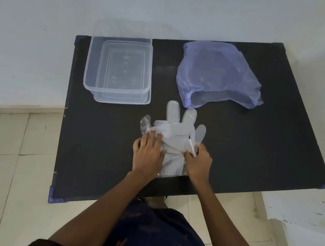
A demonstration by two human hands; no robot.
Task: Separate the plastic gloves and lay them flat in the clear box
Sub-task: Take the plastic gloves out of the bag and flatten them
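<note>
**Both hands on the glove stack, box sitting empty-looking at far left**

So the plastic gloves (176, 137) are lying on the black table (260, 141), near the front edge and roughly in the middle, glove fingers pointing away toward the far side. Looks like more than one thin layer stacked, but I can't tell how many.

The left hand (147, 154) is pressed on the left side of the stack, its fingers spread and lying fairly flat on the plastic near the glove thumb. The right hand (199, 162) is on the right edge, and its fingers look pinched together on a bit of the film there, lifting it slightly.

The clear box (119, 68) is at the far left of the table, well apart from the gloves, open at the top. A crumpled bluish-purple plastic bag (219, 74) sits at the far right, just beyond the gloves' fingertips.
</note>
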